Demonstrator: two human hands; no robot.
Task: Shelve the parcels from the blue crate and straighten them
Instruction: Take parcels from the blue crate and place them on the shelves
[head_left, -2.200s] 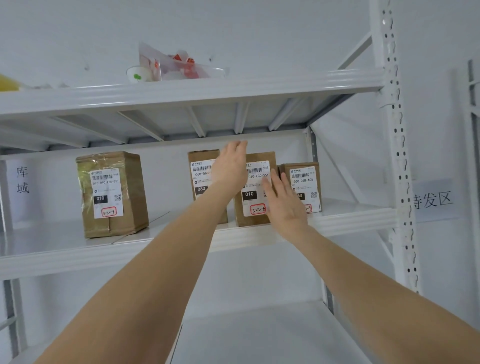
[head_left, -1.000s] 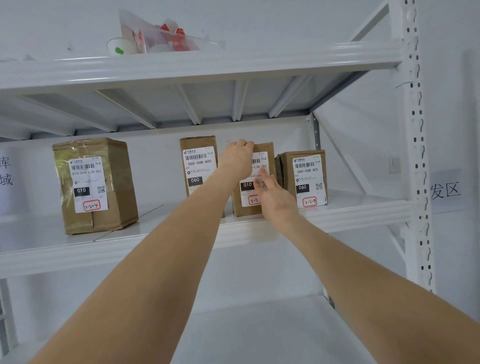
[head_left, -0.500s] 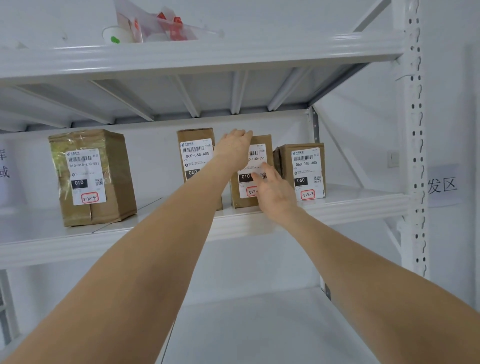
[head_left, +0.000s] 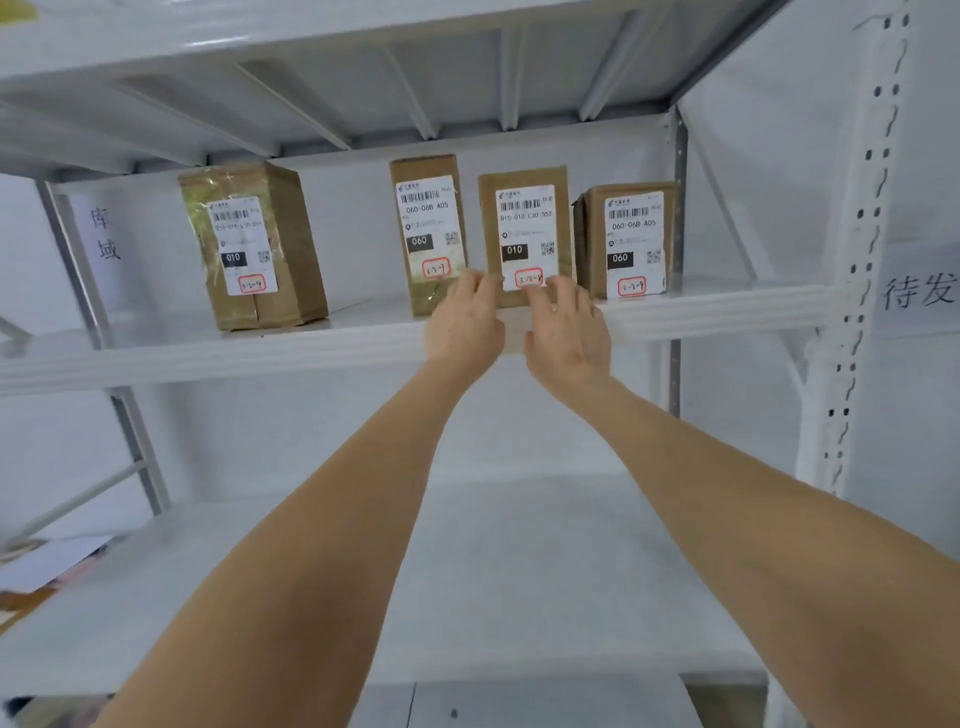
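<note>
**Four parcels up, the centre one being squared near the shelf lip**

The white rack (head_left: 852, 260) fills the view, and its middle shelf (head_left: 260, 353) carries all four parcels upright, labels facing out. The blue crate is out of sight. The large parcel (head_left: 254, 244) stands well apart on the left. The tall parcel (head_left: 426, 228), the centre parcel (head_left: 524, 228) and the right-hand parcel (head_left: 631, 239) form a tight row with only narrow gaps.

Both hands reach to the foot of the centre parcel. The left hand (head_left: 462, 322) has loosely spread fingers at its lower left corner, in the gap beside the tall parcel. The right hand (head_left: 566, 327) lies flat-fingered on the lower front, its fingertips over the red-ringed sticker (head_left: 529, 279). Neither hand shows a clear pinch.

This looks like straightening, with shelving largely done. The risks come from the low contact and the close spacing:
- A shove at the base alone could rock the centre parcel forward over the lip.
- A skewed push could knock the narrow tall parcel, which would topple easily.
- A skewed push could also jam the centre parcel against the right-hand one.
</note>
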